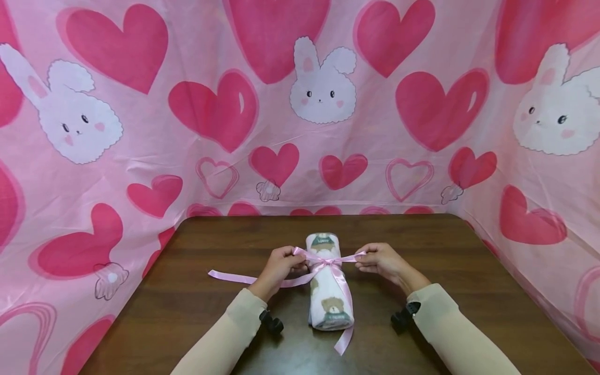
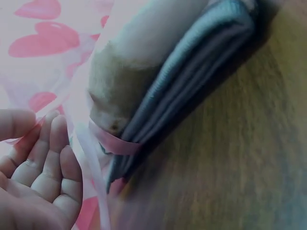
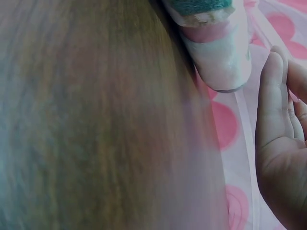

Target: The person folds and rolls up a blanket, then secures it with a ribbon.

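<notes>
White bear-print rolled towel [image 1: 328, 281] | pink ribbon [image 1: 323, 265] bowed | left hand [image 1: 280, 266], right hand [image 1: 380, 261] pinching loops

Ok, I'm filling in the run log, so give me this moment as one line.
left hand: pinches pink satin ribbon | right hand: pinches ribbon | rolled white bear-print towel: lying on dark wooden table, ribbon tied around it
</notes>
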The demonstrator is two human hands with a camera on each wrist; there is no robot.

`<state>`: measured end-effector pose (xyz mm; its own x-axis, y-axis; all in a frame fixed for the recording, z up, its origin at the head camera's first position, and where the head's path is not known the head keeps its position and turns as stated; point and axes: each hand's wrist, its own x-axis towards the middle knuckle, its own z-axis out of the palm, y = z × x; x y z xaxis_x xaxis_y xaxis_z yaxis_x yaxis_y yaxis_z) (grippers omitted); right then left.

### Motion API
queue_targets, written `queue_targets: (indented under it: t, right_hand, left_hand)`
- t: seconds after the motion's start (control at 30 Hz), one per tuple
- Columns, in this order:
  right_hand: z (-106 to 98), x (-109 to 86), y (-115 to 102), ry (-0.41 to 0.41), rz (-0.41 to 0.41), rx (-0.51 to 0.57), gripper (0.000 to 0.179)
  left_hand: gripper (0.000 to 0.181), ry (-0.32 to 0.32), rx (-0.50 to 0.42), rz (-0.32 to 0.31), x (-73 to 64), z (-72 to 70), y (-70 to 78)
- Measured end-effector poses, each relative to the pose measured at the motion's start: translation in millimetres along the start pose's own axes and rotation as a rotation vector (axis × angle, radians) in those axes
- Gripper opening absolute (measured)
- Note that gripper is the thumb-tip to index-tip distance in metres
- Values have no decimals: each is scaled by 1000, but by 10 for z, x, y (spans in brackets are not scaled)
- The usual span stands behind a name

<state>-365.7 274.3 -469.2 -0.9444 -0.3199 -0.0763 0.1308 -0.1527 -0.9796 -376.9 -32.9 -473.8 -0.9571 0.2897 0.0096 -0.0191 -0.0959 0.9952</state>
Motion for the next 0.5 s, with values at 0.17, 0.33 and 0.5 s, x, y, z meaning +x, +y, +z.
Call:
queue_targets:
  t: [0.17,0.33,0.5]
  right_hand:
    - [-23,4,-21,11,-9,5,15]
    - [-77,26,29,40,22,10,13]
    - [-128,19,50,51,31,-8,15]
  left_hand:
    - [16,5,2,-44,-16,-24,-32]
    - [9,9,12,-89,-44,-23,-52]
    - [15,1,36,-110,-89,-35,-42]
